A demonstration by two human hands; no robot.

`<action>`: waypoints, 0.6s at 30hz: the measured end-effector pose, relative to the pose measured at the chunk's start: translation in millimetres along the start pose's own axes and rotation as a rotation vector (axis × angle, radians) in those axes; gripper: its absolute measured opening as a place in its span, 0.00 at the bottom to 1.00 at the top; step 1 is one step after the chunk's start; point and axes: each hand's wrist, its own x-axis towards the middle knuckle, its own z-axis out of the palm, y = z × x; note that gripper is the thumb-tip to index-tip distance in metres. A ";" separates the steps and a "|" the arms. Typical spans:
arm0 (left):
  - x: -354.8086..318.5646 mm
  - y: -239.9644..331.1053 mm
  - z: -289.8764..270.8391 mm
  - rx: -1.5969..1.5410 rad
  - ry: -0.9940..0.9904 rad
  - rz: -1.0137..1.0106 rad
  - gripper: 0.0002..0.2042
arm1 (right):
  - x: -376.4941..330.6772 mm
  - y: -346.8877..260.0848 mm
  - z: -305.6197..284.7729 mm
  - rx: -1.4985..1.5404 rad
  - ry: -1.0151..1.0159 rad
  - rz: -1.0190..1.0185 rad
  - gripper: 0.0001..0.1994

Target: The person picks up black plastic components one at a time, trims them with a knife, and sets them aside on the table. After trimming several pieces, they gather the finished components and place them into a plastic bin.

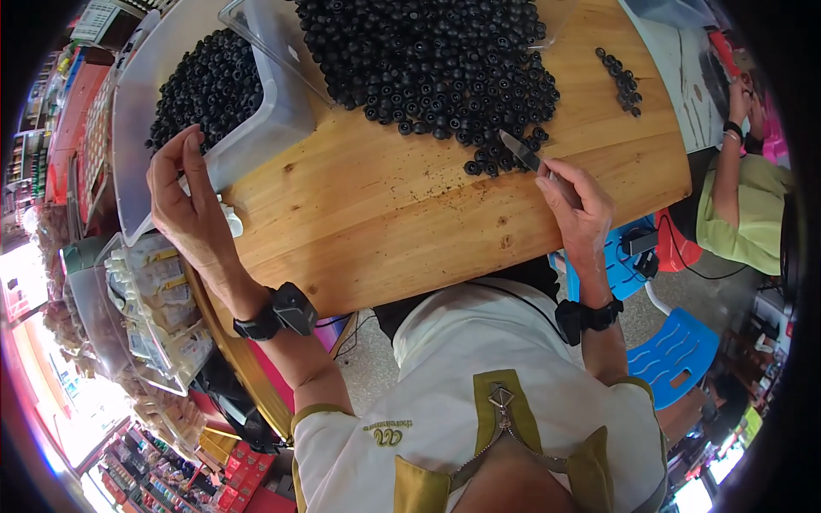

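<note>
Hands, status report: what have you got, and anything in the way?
Right hand grips knife, tip at black bead pile. Left hand pinched at clear bin rim. Table between them bare.

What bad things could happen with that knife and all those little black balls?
The small metal knife in the right hand points into the heap of small round black fruits, so it might slip toward fingers. Loose fruits near the round wooden table edge might roll off.
</note>
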 end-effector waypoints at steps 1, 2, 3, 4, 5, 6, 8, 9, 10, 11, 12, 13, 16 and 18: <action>0.0 0.6 -2.1 0.024 -0.008 0.000 0.07 | 0.3 -0.4 1.1 -0.001 0.004 -0.009 0.11; 1.6 -0.3 -4.9 0.005 -0.014 0.043 0.05 | 1.3 -0.5 1.2 0.001 0.005 -0.021 0.11; 0.8 1.0 -6.1 -0.003 -0.014 0.033 0.05 | 0.3 1.1 1.1 -0.011 0.001 -0.021 0.11; -1.6 4.8 -6.5 -0.079 0.015 0.084 0.05 | -1.5 4.0 0.8 -0.009 0.005 -0.012 0.11; -2.9 9.7 -7.8 -0.154 0.042 0.138 0.05 | -2.0 5.3 0.6 -0.003 0.012 -0.001 0.11; -6.8 15.0 -13.7 -0.123 0.038 0.133 0.05 | -2.2 4.5 0.6 -0.010 0.008 0.008 0.11; -15.8 22.2 -22.4 -0.178 0.048 0.113 0.06 | -0.1 3.7 0.2 -0.068 0.006 0.002 0.11; -21.3 26.8 -27.5 -0.229 0.069 0.101 0.06 | -0.6 3.0 0.4 -0.070 -0.006 0.011 0.11; -26.7 33.5 -32.7 -0.246 0.050 0.079 0.06 | -1.2 2.2 1.0 -0.068 0.006 0.020 0.11; -30.7 38.1 -35.8 -0.242 0.050 0.067 0.06 | 0.9 2.7 1.2 -0.068 0.020 0.023 0.11; -34.8 42.2 -39.2 -0.250 0.020 0.034 0.07 | 1.3 2.3 1.6 -0.070 0.007 0.022 0.11; -39.0 45.3 -41.2 -0.258 -0.007 0.002 0.07 | 0.6 0.7 2.0 -0.068 0.013 0.022 0.11; -50.2 62.6 -33.9 -0.266 -0.034 -0.047 0.08 | 1.0 2.9 -1.1 -0.048 0.010 0.026 0.12; -63.6 74.4 -22.9 -0.293 -0.117 -0.115 0.08 | -0.6 2.9 0.1 -0.013 0.014 0.057 0.12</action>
